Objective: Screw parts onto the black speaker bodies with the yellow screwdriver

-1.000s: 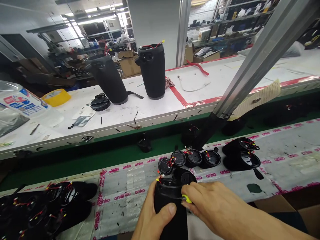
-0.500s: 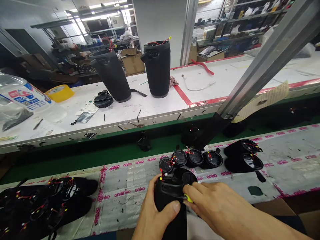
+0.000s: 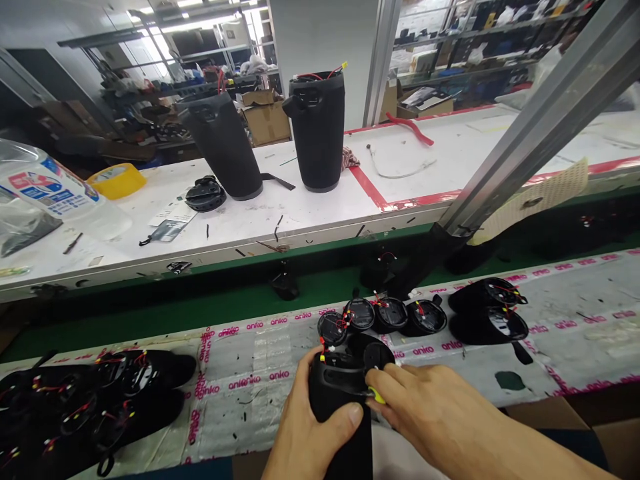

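Note:
My left hand (image 3: 313, 423) is wrapped around a black cylindrical speaker housing (image 3: 353, 437), its thumb across the front. The housing stands nearly upright near the table's front edge, and red wires with a yellow connector (image 3: 323, 358) stick out of its top. My right hand (image 3: 417, 403) is closed on a small tool with a yellow handle (image 3: 377, 396), pressed at the right side of the housing's upper rim. Most of that tool is hidden by my fingers. Just behind lies another black housing (image 3: 379, 353) with an open end.
Several wired black housings (image 3: 390, 313) stand behind my hands; more lie at left (image 3: 143, 380) and right (image 3: 487, 325). On the raised white shelf (image 3: 240, 227) are two tall speakers (image 3: 320, 133), yellow tape (image 3: 117, 181) and a clear jug (image 3: 45, 180). A metal post (image 3: 540, 113) slants at right.
The view has shifted very slightly. Both hands keep the same hold on the housing and the yellow-handled tool, with no clear movement.

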`<state>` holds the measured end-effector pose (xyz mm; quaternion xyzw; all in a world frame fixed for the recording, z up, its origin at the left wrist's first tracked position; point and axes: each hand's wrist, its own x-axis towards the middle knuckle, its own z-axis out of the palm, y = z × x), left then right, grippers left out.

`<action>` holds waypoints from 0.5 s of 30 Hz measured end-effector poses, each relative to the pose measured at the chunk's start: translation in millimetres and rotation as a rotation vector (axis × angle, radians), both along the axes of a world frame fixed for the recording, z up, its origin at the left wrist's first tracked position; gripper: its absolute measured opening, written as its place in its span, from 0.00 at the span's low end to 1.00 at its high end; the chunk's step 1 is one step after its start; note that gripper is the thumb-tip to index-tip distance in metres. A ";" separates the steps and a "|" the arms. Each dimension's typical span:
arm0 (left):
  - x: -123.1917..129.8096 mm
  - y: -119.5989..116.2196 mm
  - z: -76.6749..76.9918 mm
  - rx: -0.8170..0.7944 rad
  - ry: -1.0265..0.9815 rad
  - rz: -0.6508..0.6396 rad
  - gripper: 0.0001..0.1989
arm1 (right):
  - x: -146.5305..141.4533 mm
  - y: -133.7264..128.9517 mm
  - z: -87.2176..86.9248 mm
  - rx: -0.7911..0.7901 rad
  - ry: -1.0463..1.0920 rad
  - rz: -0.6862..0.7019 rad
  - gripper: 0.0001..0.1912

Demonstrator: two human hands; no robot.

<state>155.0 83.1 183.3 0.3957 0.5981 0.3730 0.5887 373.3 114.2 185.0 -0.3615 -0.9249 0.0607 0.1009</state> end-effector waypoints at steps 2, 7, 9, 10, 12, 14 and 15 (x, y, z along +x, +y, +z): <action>0.6 -1.2 2.2 -0.006 0.031 0.013 0.42 | 0.2 -0.1 -0.8 0.000 0.004 0.001 0.16; 3.3 -4.3 4.1 -0.029 0.102 0.026 0.43 | 1.2 -1.4 -0.3 0.068 -0.063 0.033 0.17; 4.3 -6.0 1.6 -0.025 0.124 0.030 0.43 | 1.4 -1.9 -0.8 0.092 -0.085 0.071 0.17; 4.7 -6.9 -0.1 -0.025 0.129 0.033 0.43 | 1.4 -2.0 -1.1 0.096 -0.091 0.085 0.17; 5.3 -8.7 -3.3 -0.028 0.143 0.041 0.43 | 1.4 -1.6 -1.6 0.086 -0.107 0.100 0.17; 5.3 -9.3 -5.3 -0.026 0.184 0.044 0.42 | 1.6 -0.5 -1.1 0.066 -0.132 0.116 0.19; 5.0 -9.0 -5.7 -0.025 0.203 0.041 0.42 | 1.9 0.1 -0.5 0.052 -0.140 0.131 0.19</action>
